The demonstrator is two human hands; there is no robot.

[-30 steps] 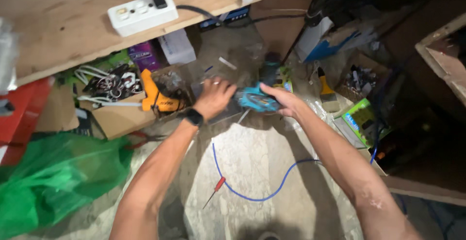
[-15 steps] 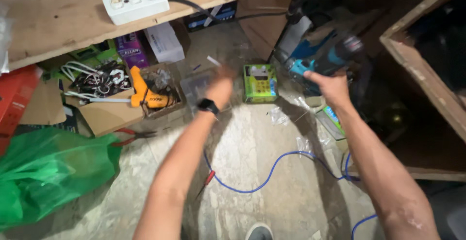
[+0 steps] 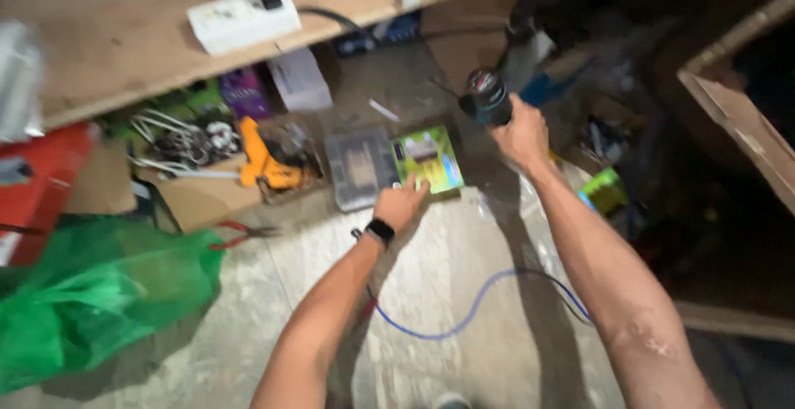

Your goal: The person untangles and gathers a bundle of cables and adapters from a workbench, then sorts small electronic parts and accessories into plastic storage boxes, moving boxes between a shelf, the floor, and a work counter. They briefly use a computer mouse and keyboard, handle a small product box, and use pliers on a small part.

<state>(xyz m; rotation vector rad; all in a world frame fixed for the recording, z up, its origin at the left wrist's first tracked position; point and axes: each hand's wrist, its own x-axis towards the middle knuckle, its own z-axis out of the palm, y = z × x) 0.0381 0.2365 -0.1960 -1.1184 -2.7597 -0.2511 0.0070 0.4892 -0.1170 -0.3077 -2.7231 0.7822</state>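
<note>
Right hand (image 3: 520, 134) clenched around the body of a power tool (image 3: 489, 96), dark with a round end facing the camera; tool held up off the floor, right of centre, above a dark pile of clutter. Fingers wrap it fully; fingertips hidden behind the tool.

Left hand (image 3: 402, 204) lies palm-down, fingers loosely spread, grasping nothing. Fingertips touch the near edge of a green box (image 3: 428, 159) lying flat on the floor. A clear case (image 3: 359, 169) lies just left of the box, touching it or nearly so. Black watch (image 3: 380, 231) on the left wrist.

Around: a blue wire (image 3: 464, 318) curves over the pale floor between the forearms. Red-handled pliers (image 3: 240, 231) left of the left arm. A cardboard box (image 3: 207, 196) holds an orange tool (image 3: 263, 165) and white cables (image 3: 178, 137). Green bag (image 3: 91, 293) at lower left. White power strip (image 3: 242, 20) on the plank (image 3: 99, 53) above, a black plug in it. Wooden crate (image 3: 745, 119) at far right.

Against half a second ago: the left hand was then blurred above the clear case and has come down to the green box's edge. The right hand gripped the tool farther right and sideways, its teal body showing; now the tool is nearer centre, end-on. The view has swung, and the box and case now lie at mid-frame.
</note>
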